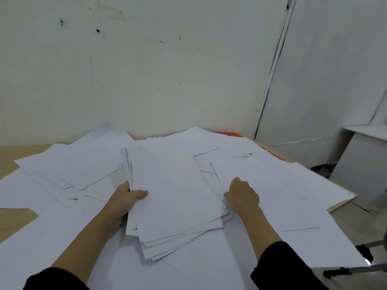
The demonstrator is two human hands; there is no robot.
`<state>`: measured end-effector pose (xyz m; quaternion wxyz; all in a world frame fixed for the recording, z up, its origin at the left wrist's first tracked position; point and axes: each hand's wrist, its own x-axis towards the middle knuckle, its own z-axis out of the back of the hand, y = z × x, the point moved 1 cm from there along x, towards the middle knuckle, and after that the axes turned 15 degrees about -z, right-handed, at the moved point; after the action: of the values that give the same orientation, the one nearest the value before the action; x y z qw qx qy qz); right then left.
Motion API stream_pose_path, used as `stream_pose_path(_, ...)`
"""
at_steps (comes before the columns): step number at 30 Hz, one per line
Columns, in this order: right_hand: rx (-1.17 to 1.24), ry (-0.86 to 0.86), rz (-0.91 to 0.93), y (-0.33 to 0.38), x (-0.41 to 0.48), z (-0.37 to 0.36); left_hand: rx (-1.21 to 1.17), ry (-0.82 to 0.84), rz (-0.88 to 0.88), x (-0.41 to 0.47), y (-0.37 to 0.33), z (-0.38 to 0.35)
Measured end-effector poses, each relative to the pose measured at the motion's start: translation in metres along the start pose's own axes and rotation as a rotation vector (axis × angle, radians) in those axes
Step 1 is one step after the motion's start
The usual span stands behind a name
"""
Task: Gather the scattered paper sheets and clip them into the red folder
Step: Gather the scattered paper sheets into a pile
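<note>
Scuffed white wall [146, 70] backs a wooden worktop [12, 222] almost buried under loose paper sheets [73, 164], which fan out from 9 o'clock round to 4 o'clock. At the centre sits a gathered stack [173, 195], its edges still ragged at 6 o'clock. The left hand [123, 197] clamps the stack's 9 o'clock edge, thumb [139, 193] on top and fingers beneath, probably to keep the pile from sliding apart while more is added.

The right hand [244, 195] curls in at the stack's 3 o'clock edge. Its fingers are turned away, so I cannot tell whether it grips the stack, pinches a loose sheet, or only steadies the edge.

The red folder [227, 133] shows only as a sliver at 1 o'clock on the worktop's far edge, under paper and well apart from both hands.

Small dark printed marks show on a few sheets, but none is legible, and no labels or brands are visible.
</note>
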<state>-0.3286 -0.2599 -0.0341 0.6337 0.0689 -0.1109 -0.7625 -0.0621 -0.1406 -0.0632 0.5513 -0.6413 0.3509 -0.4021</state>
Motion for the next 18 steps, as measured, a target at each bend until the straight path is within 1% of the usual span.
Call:
stream_pose_path(4,-0.03,-0.024,0.024,0.003,0.0,0.004,-0.008,-0.006,-0.01,-0.002,0.0,-0.001)
stream_pose_path(7,0.08,-0.114,0.036,0.015,-0.001,0.02,-0.004,0.013,-0.021,-0.003,-0.001,-0.001)
stream_pose_path(10,0.147,-0.178,0.114,0.041,-0.012,0.039,0.002,0.038,-0.039,-0.007,-0.004,-0.003)
stream_pose_path(12,0.098,-0.15,0.192,0.066,-0.025,0.045,-0.005,0.038,-0.047,-0.009,-0.006,-0.004)
stream_pose_path(15,0.004,-0.063,0.301,0.103,-0.053,0.043,-0.029,0.048,-0.06,-0.011,-0.009,-0.005)
stream_pose_path(18,0.029,0.076,0.362,0.131,-0.079,0.032,-0.074,0.049,-0.087,-0.011,-0.012,-0.005)
